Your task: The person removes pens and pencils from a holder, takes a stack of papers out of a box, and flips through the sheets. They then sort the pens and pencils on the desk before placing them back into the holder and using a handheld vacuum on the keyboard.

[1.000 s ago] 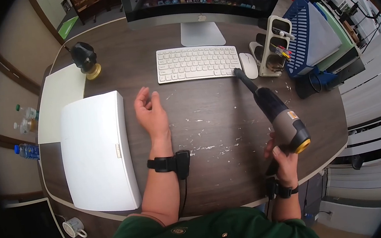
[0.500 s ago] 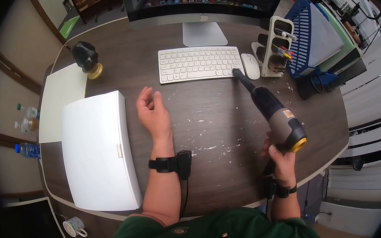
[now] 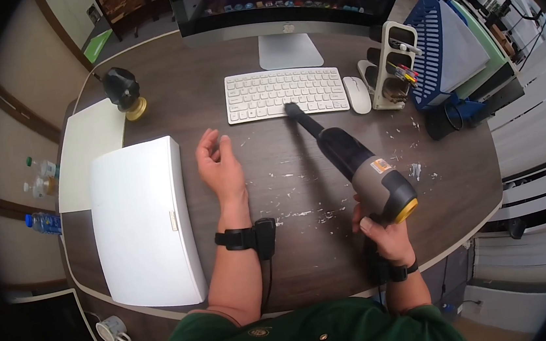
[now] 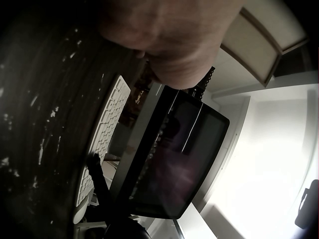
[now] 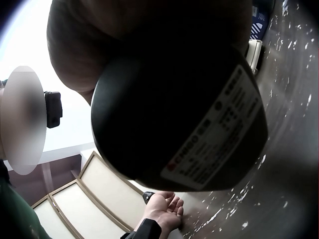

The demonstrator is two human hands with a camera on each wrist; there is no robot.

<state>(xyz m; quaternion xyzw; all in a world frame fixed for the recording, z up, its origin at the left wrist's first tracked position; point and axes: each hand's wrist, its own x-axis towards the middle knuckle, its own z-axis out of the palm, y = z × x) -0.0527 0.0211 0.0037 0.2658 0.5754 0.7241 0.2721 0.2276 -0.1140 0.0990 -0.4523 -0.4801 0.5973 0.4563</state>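
Note:
The right hand (image 3: 388, 238) grips a handheld vacuum (image 3: 369, 177), grey and black with a yellow end. Its narrow brush nozzle (image 3: 293, 110) meets the lower middle keys of the white keyboard (image 3: 259, 97); the left wrist view also shows the nozzle (image 4: 94, 162) at the keyboard (image 4: 107, 124). In the right wrist view the dark body with its label (image 5: 204, 134) fills the middle, partly covered by the fingers. The left hand (image 3: 220, 169) holds nothing, fingers loosely bent, on or just above the desk left of the scattered white bits (image 3: 300, 214).
A white box (image 3: 137, 223) and a pale sheet (image 3: 89, 142) lie at the left, below a black and gold object (image 3: 124, 93). Behind the keyboard stands a monitor (image 3: 288, 29). A mouse (image 3: 358, 94), pen organizer (image 3: 382, 78), blue file rack (image 3: 428, 44) and dark cup (image 3: 441, 125) are at the right.
The right hand and vacuum have moved left, taking the nozzle from the keyboard's lower right corner to its lower middle. The left hand has hardly moved.

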